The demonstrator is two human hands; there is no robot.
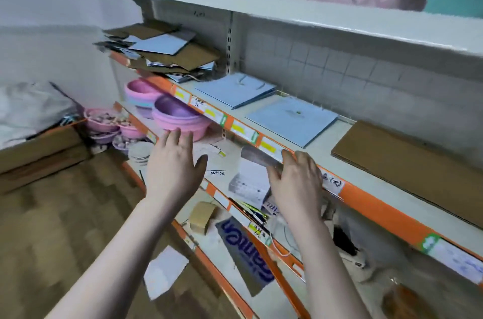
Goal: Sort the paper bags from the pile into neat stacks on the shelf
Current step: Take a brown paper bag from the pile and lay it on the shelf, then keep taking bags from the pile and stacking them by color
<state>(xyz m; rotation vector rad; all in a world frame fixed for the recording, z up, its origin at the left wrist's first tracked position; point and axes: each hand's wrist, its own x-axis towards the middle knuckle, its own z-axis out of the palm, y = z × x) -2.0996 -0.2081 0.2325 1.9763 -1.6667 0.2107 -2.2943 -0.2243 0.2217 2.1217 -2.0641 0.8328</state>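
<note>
A jumbled pile of brown and light blue paper bags (167, 52) lies at the left end of the middle shelf (321, 154). To its right sit two flat stacks of blue bags, the farther one (235, 91) and the nearer one (291, 121), then a stack of brown bags (407, 161). My left hand (175, 164) hovers with fingers spread in front of the shelf edge, holding nothing. At the orange shelf rail, my right hand (295, 182) has its fingers curled, apparently on a blurred grey strip (257, 158); what that strip is I cannot make out.
Pink and purple plastic bowls (180, 116) sit on the shelf below, with boxes, papers and a blue printed bag (243, 248) lower down. A white upper shelf (287, 10) overhangs. Cardboard boxes (39, 154) stand on the wooden floor at left.
</note>
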